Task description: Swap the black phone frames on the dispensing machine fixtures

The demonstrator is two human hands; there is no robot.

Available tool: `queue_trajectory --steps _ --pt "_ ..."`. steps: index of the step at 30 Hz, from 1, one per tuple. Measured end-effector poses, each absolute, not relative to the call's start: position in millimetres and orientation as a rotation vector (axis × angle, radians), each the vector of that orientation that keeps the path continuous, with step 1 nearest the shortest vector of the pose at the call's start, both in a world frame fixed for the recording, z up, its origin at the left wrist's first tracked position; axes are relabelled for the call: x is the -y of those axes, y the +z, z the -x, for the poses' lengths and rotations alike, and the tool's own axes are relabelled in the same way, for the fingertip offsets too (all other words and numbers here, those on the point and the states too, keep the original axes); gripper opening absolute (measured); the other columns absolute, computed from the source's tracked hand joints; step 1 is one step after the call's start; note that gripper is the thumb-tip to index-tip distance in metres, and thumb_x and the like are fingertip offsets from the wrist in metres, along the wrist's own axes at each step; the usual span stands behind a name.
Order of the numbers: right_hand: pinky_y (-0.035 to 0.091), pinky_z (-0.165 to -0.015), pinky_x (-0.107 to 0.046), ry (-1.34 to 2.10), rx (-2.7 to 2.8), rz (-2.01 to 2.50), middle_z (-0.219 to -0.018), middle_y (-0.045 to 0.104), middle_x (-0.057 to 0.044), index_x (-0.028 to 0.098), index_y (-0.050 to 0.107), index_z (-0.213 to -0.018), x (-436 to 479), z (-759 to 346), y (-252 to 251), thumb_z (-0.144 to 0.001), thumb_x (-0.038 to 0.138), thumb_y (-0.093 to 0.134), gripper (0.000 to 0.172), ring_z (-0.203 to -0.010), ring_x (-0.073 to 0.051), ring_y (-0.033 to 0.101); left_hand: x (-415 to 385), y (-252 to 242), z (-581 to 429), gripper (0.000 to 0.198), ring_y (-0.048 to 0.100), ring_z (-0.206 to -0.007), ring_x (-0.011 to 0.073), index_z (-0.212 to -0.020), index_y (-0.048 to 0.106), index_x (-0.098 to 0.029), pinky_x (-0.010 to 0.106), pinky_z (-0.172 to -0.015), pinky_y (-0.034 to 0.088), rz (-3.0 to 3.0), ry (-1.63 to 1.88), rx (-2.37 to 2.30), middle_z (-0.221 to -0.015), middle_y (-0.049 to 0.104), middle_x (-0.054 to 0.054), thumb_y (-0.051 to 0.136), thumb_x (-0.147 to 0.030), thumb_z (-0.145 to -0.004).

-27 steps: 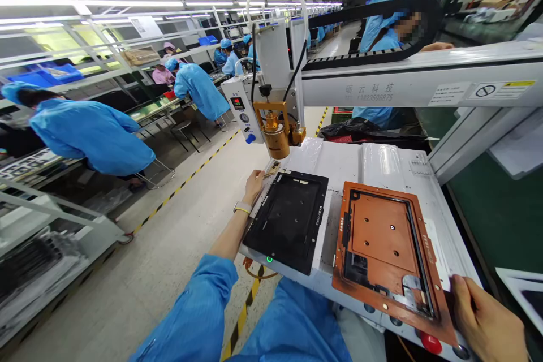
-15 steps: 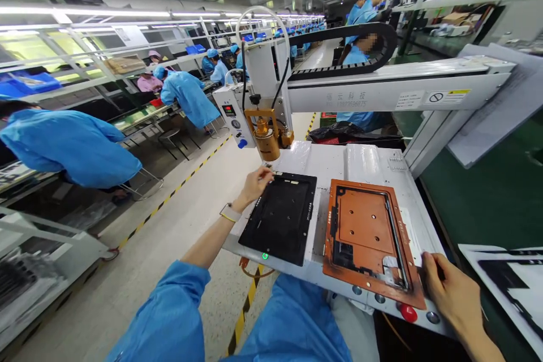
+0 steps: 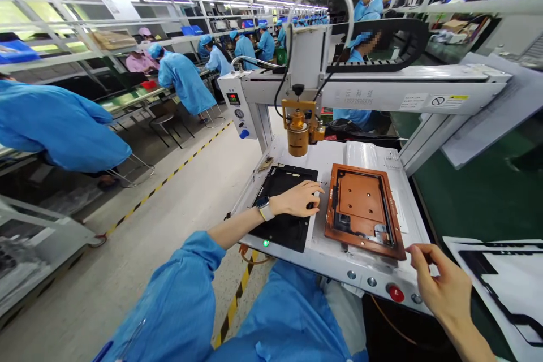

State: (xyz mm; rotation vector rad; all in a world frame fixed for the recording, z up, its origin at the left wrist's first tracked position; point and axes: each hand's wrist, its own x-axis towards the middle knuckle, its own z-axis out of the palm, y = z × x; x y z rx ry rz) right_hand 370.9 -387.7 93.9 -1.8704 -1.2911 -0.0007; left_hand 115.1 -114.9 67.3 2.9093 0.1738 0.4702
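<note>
My left hand [image 3: 299, 199], with a watch on its wrist, hovers over the right side of a black rectangular plate [image 3: 282, 229]. Its fingers are apart and bent loosely toward the gap beside an orange-brown fixture plate [image 3: 360, 212], with nothing in them. The fixture holds a thin black frame [image 3: 388, 203] in its recess. At the fixture's near right corner, the thumb and fingers of my right hand [image 3: 445, 285] are closed on the edge. The fixture's near side looks raised off the white machine bed [image 3: 322, 249].
A gold-coloured machine head [image 3: 298, 136] hangs from the gantry [image 3: 382, 90] behind the plates. Along the bed's front are several buttons, including a red button [image 3: 396, 293]. Black-and-white sheets [image 3: 504, 288] lie at the right. Co-workers in blue [image 3: 184, 79] sit along the left benches.
My left hand has moved from the black plate's far left corner toward the orange-brown fixture. The fixture's near edge has risen with my right hand at its corner. The camera view has shifted.
</note>
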Motion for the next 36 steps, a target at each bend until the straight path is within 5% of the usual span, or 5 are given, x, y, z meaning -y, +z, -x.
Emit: queue_trajectory --steps 9,13,18,29,36 --pt "0.039 -0.056 -0.028 -0.248 1.81 1.313 -0.057 0.052 0.004 0.025 0.047 -0.069 361.7 -275.8 104.6 -0.108 0.018 0.048 0.039 -0.05 -0.013 0.048 114.4 102.5 -113.4 0.023 0.071 -0.103 0.0245 -0.066 0.06 -0.023 0.044 -0.114 0.055 -2.744 0.574 -0.118 -0.106 0.076 0.01 0.066 -0.011 -0.085" --pt "0.043 -0.068 -0.034 -0.129 1.958 1.373 -0.068 0.06 0.0 0.024 0.056 -0.076 333.6 -228.5 80.3 -0.103 0.015 0.051 0.029 -0.065 -0.019 0.053 102.9 143.2 -85.6 0.026 0.069 -0.085 0.022 -0.067 0.059 -0.025 0.047 -0.119 0.053 -2.588 0.608 -0.171 -0.079 0.072 0.004 0.062 -0.023 -0.092" --pt "0.051 -0.092 -0.043 0.05 2.221 1.524 -0.112 0.077 -0.014 0.015 0.074 -0.122 291.9 -175.6 54.4 -0.102 0.011 0.061 0.024 -0.103 -0.03 0.063 93.8 177.7 -40.1 0.057 0.065 -0.072 0.0214 -0.051 0.057 -0.025 0.044 -0.107 0.058 -2.392 0.811 -0.335 -0.058 0.063 0.003 0.06 -0.053 -0.101" --pt "0.057 -0.088 -0.041 0.352 2.238 1.551 -0.091 0.078 -0.009 0.02 0.087 -0.1 253.7 -182.4 76.5 -0.092 0.016 0.088 0.009 -0.097 -0.028 0.067 95.5 184.1 -2.5 0.072 0.049 -0.048 0.0141 -0.042 0.055 -0.021 0.034 -0.066 0.05 -2.073 1.179 -0.392 -0.04 0.05 0.002 0.069 -0.064 -0.098" --pt "0.062 -0.074 -0.037 0.254 1.97 1.219 -0.093 0.076 -0.008 0.023 0.085 -0.11 313.8 -217.3 95.9 -0.101 0.015 0.075 0.015 -0.089 -0.025 0.066 93.3 183.8 -0.3 0.039 0.048 -0.036 0.0101 -0.088 0.074 -0.017 0.023 -0.048 0.041 -1.917 1.232 -0.591 -0.043 0.054 -0.006 0.074 -0.055 -0.095"
